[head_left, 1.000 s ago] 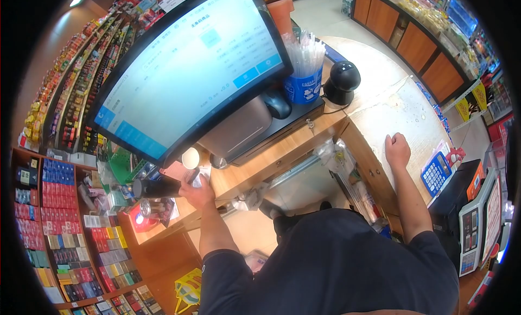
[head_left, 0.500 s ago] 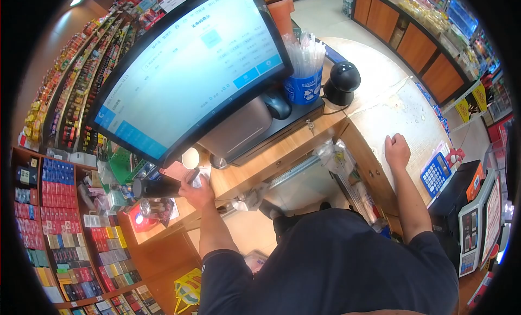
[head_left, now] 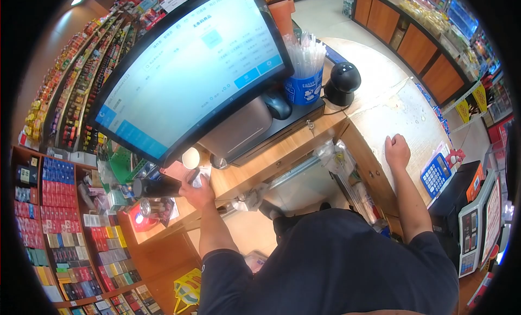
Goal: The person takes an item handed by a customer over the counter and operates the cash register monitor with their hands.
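Black cylinder (head_left: 156,187), prob a flask or handheld scanner body (can't tell which), lies on its side at approx 8 o'clock in the view, on the lower wooden counter (head_left: 255,171) just below the big tilted POS screen (head_left: 190,70). Left hand (head_left: 198,193) is wrapped round its near end, fingers curled tight on it, w/ a bit of white paper or receipt (head_left: 202,176) poking up by the thumb. Judging by look: rigid, smooth, prob a bit slippery, moderate weight; best taken round the mid-body w/ a full wrap, not by the tip, since it sticks out sideways from the hand. Right hand (head_left: 397,150) sits at approx 3 o'clock, closed into a loose fist, knuckles resting on the pale worn counter top, holding nothing visible. Near it, at 4 o'clock, a blue calculator (head_left: 436,172); further at the edge a weighing scale w/ keypad (head_left: 477,228). At 12–1 o'clock behind the screen: blue cup of wrapped straws (head_left: 304,84), a black dome-shaped device (head_left: 342,81), a dark mouse (head_left: 278,104). White paper cup (head_left: 190,158) stands just above the left hand, close but apart. Shelves of packs (head_left: 59,217) fill 9 o'clock. Vs the frames 1.0 s & 0.5 s back: practically no change; both hands, the cylinder & the screen sit in the same spots, only a tiny camera drift.
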`<state>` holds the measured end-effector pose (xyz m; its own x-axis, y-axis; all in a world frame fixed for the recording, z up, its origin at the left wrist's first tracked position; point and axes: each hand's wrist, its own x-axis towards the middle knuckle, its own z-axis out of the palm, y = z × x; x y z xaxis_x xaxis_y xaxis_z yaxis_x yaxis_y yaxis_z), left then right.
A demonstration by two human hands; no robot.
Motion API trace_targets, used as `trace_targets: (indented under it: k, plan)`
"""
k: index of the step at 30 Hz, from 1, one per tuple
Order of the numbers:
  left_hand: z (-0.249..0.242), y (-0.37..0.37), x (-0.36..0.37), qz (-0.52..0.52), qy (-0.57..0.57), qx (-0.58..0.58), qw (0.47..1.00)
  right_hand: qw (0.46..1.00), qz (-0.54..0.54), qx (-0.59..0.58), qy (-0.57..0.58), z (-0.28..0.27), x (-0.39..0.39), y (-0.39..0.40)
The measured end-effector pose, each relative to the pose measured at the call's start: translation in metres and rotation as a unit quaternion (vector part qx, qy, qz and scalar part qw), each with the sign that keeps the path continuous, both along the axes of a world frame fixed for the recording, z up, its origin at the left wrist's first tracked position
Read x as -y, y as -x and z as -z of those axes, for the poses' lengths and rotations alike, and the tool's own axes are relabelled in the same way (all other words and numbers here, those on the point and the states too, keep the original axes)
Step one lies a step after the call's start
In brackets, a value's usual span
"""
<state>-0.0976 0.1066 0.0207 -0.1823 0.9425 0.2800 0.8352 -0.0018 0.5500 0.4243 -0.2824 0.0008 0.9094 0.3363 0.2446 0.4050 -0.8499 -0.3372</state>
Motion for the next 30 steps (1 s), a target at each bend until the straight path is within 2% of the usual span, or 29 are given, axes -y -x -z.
trace_targets:
  k: [6, 21, 30]
  plan:
    - [0.006, 0.0, -0.003, -0.028, -0.01, -0.028, 0.999, 1.0, -0.004, 0.009, -0.01, 0.003, 0.001, -0.001]
    - [-0.004, -0.004, 0.002, -0.015, 0.01, -0.017, 1.0, 1.0, -0.01, 0.018, -0.023, 0.004, 0.002, 0.0]
    - [0.008, 0.001, -0.004, -0.028, 0.0, -0.046, 0.999, 1.0, 0.005, -0.003, -0.016, 0.001, 0.0, 0.001]
